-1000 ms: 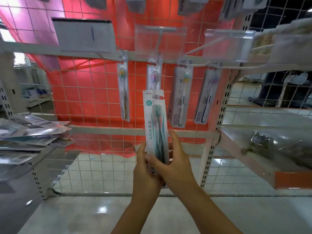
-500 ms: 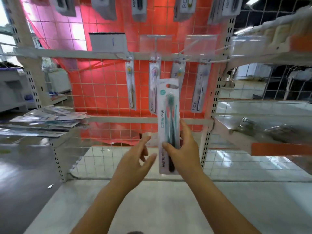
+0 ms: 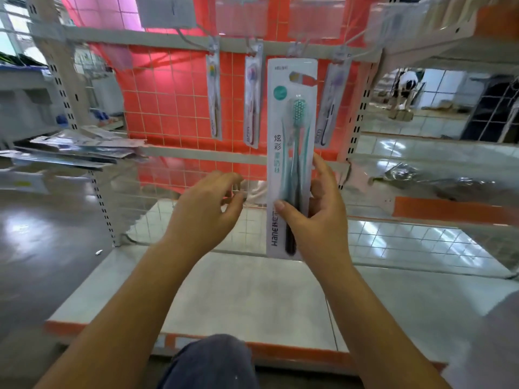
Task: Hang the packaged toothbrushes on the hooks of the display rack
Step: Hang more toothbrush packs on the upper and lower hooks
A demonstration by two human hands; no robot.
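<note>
**Pack passes to one hand and rises toward the hooks**

The display rack (image 3: 179, 40) fills the view closer than it did a moment ago, its cross bar and red grid backing now looming near the top edge; the person seems to have leaned in. Three hanging packs (image 3: 214, 94) are in plain view on hooks along that bar, with a heap of spare packs (image 3: 81, 148) lying on the shelf to the left.

The packaged toothbrush (image 3: 292, 153) stands upright in front of the rack, and its top edge has climbed from well below the hanging row to almost level with the bar. It is not on any hook yet.

A second ago both hands clasped it. Now the right hand (image 3: 314, 220) alone grips its lower half, thumb across the front, fingers behind. The left hand (image 3: 207, 211) has let go and hovers just beside it, fingers loosely curled, holding nothing.

My reading: the lift is nearly done, and what remains is threading the pack's hang hole onto a hook.
</note>
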